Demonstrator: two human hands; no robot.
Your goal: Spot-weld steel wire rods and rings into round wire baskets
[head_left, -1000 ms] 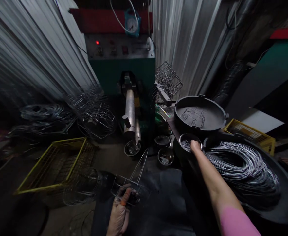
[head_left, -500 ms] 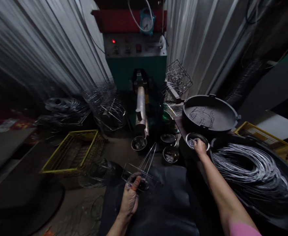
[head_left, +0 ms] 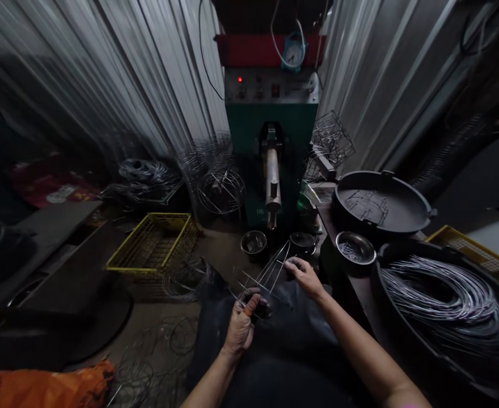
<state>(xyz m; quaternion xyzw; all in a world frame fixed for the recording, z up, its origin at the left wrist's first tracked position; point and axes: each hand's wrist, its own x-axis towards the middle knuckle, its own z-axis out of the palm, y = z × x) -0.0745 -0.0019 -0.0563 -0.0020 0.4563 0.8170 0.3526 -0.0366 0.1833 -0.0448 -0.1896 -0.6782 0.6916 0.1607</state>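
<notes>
In the head view my left hand (head_left: 243, 323), an orange wrap on its thumb, is closed round a thin wire frame (head_left: 266, 277) above my lap. The frame's long prongs slant up and to the right, towards the machine. My right hand (head_left: 305, 276) is pinched at the upper right of these prongs. A short metal pin (head_left: 279, 261) shows faintly at its fingertips; whether it touches the frame I cannot tell. Right of that hand stands a steel bowl (head_left: 366, 258) with small metal pins in it. Dark cloth (head_left: 292, 351) covers my lap.
Ahead stands a green machine (head_left: 241, 130) with a metal arm (head_left: 272, 175) pointing towards me. Small bowls (head_left: 253, 233) sit below it. To the right are a round black pan (head_left: 411, 221) and a tub (head_left: 379, 277) of wire hoops. A yellow crate (head_left: 147, 268) lies left.
My right hand has left the bowl of pins and moved left to the wire frame's prongs. My left hand still holds the frame. The view has swung to the left.
</notes>
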